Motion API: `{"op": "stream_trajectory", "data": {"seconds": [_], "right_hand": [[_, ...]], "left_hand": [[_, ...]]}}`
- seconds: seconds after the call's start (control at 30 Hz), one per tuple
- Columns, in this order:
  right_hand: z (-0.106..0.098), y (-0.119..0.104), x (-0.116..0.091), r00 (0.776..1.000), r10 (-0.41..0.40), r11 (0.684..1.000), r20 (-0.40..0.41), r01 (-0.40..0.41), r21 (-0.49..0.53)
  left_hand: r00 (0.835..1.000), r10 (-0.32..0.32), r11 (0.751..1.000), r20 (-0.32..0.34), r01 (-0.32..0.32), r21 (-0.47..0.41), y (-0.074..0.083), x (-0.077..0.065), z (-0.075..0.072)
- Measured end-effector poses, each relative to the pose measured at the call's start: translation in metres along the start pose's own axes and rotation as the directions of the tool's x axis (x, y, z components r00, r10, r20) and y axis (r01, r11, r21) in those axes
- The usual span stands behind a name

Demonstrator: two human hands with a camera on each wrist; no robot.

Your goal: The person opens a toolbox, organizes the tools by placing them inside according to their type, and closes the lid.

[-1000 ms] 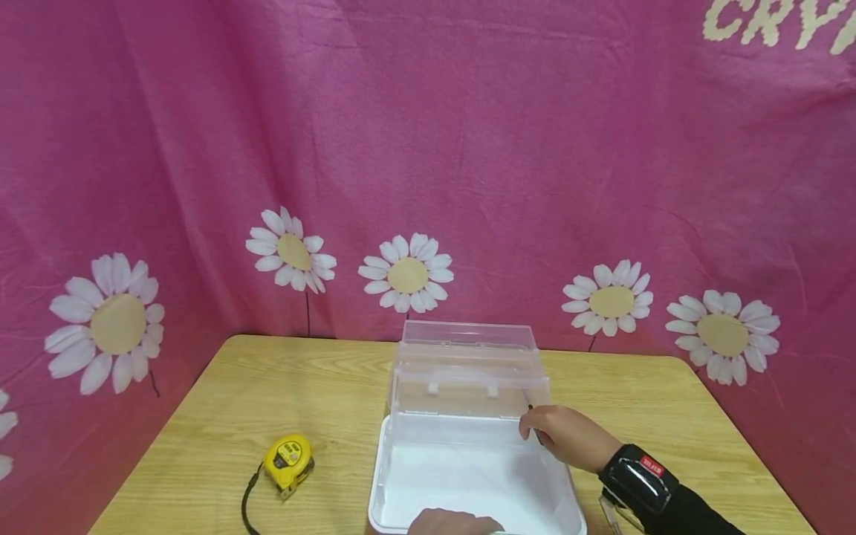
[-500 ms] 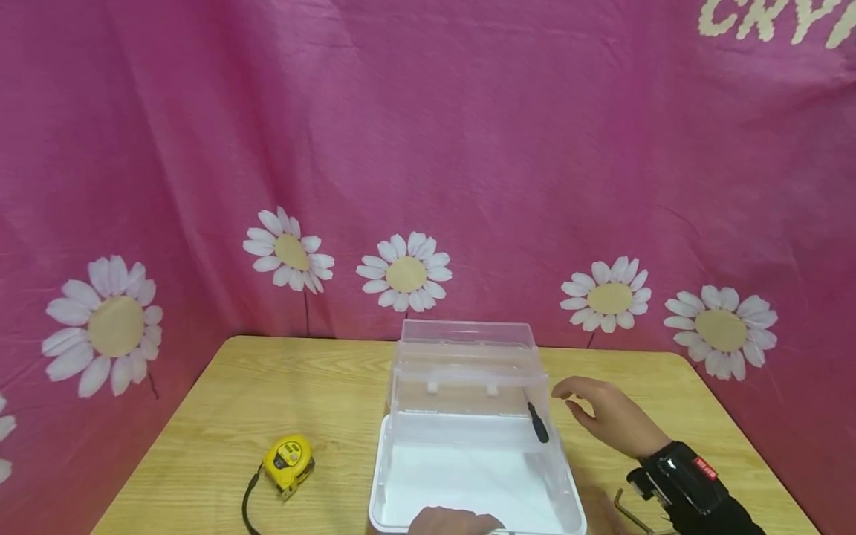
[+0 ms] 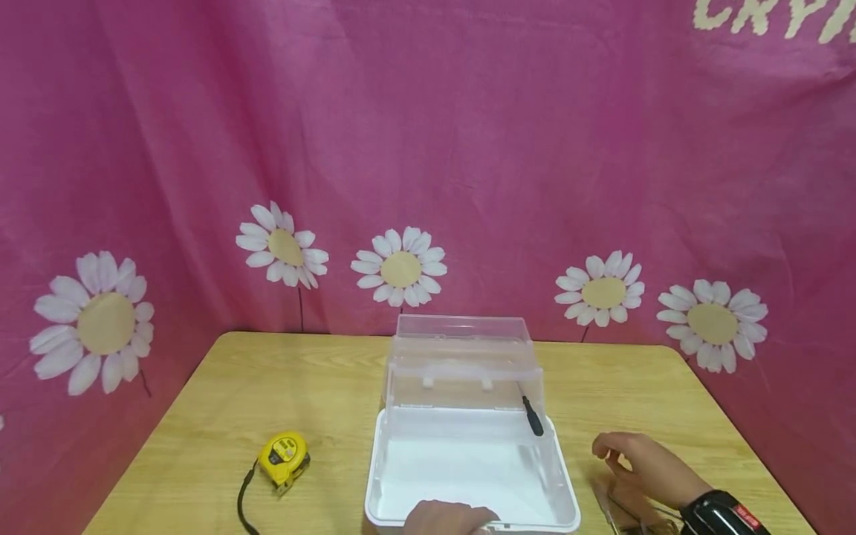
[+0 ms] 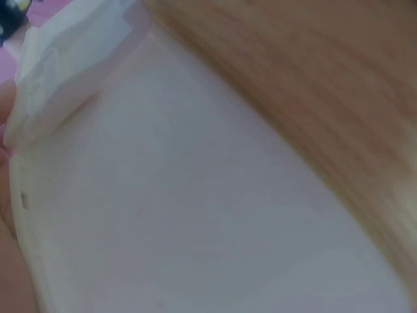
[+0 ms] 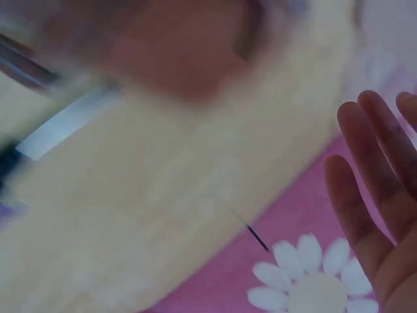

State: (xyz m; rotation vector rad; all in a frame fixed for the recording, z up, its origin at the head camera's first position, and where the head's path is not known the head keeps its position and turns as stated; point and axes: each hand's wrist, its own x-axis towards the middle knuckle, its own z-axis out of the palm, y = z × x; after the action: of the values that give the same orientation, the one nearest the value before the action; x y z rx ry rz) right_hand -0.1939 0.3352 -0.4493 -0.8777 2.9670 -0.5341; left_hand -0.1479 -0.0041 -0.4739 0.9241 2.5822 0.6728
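White box (image 3: 461, 475) sits on the desk (image 3: 321, 386) with its clear lid (image 3: 461, 349) raised at the back and a black-handled screwdriver (image 3: 533, 417) in its far right corner. The left grip (image 3: 444, 518) pinches the box at its front edge; the right grip (image 3: 645, 467) is loosely spread near thin metal tools (image 3: 607, 513), well apart from a yellow tape measure (image 3: 284, 455).
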Motion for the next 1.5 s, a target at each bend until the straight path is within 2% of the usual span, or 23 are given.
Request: {"op": "stream_trajectory", "data": {"seconds": [0.1,0.13,0.27,0.33,0.37,0.5,0.57,0.63,0.73,0.8,0.87,0.97,1.07,1.17,1.27,1.4,1.5], "right_hand": [[0.011,-0.003,-0.009,0.997,0.018,1.000,0.081,-0.019,0.004],[0.015,-0.003,-0.012,0.993,0.030,0.999,0.110,-0.034,0.037],[0.029,-0.004,-0.016,0.994,-0.060,0.998,0.092,0.058,0.023],[0.034,-0.004,-0.017,0.993,-0.081,0.996,0.089,0.079,0.028],[0.036,-0.004,-0.017,0.992,-0.090,0.996,0.083,0.091,-0.008],[0.041,-0.003,-0.017,0.989,-0.036,0.999,0.142,0.037,-0.004],[0.044,-0.002,-0.016,0.992,-0.048,0.998,0.121,0.052,-0.034],[0.047,0.001,-0.016,0.993,-0.108,0.992,0.055,0.112,-0.065],[0.051,0.005,-0.013,0.975,-0.215,0.971,-0.050,0.208,-0.117],[0.052,0.005,-0.012,0.966,-0.249,0.962,-0.069,0.239,-0.129],[0.049,0.004,-0.010,0.973,-0.230,0.969,-0.034,0.226,-0.103],[0.042,-0.001,-0.008,0.986,-0.160,0.985,0.051,0.163,-0.052],[0.031,-0.004,-0.006,0.990,-0.101,0.995,0.096,0.102,-0.009],[0.018,-0.005,-0.005,0.994,-0.099,0.995,0.049,0.101,-0.027],[-0.001,-0.010,-0.002,0.994,-0.096,0.992,-0.056,0.090,-0.089],[-0.028,-0.022,0.011,0.959,-0.136,0.980,-0.247,0.093,-0.176],[-0.044,-0.034,0.026,0.928,-0.163,0.974,-0.334,0.098,-0.203]], "left_hand": [[1.000,-0.007,0.999,-0.011,0.007,0.036,0.000,0.002,-0.001],[1.000,-0.002,0.999,-0.014,0.003,0.040,0.000,0.002,-0.001],[1.000,0.011,0.999,-0.026,-0.010,0.047,-0.001,0.002,-0.001],[1.000,0.003,0.999,-0.009,-0.002,0.032,-0.001,0.002,-0.001],[1.000,-0.001,1.000,0.000,0.001,0.024,-0.001,0.002,-0.002],[1.000,0.002,1.000,0.021,-0.002,-0.013,0.000,0.001,-0.001],[1.000,0.009,1.000,0.016,-0.008,-0.023,0.000,0.001,-0.001],[1.000,0.008,1.000,0.010,-0.007,-0.027,0.001,0.000,-0.001],[1.000,0.000,1.000,0.004,0.000,-0.027,0.001,0.000,-0.001],[1.000,-0.002,1.000,0.004,0.003,-0.027,0.001,0.000,-0.001],[1.000,0.002,1.000,0.002,-0.002,-0.024,0.001,0.000,-0.001],[1.000,0.014,1.000,0.001,-0.014,-0.022,0.001,0.000,-0.001],[1.000,0.026,1.000,-0.008,-0.026,-0.013,0.000,0.001,-0.001],[1.000,0.029,1.000,-0.012,-0.029,-0.011,0.000,0.001,-0.001],[0.999,0.032,0.999,-0.025,-0.033,-0.006,0.000,0.000,-0.001],[1.000,0.020,1.000,-0.023,-0.020,-0.004,0.000,-0.001,-0.003],[1.000,0.020,1.000,-0.018,-0.020,-0.017,-0.001,-0.001,-0.004]]}}
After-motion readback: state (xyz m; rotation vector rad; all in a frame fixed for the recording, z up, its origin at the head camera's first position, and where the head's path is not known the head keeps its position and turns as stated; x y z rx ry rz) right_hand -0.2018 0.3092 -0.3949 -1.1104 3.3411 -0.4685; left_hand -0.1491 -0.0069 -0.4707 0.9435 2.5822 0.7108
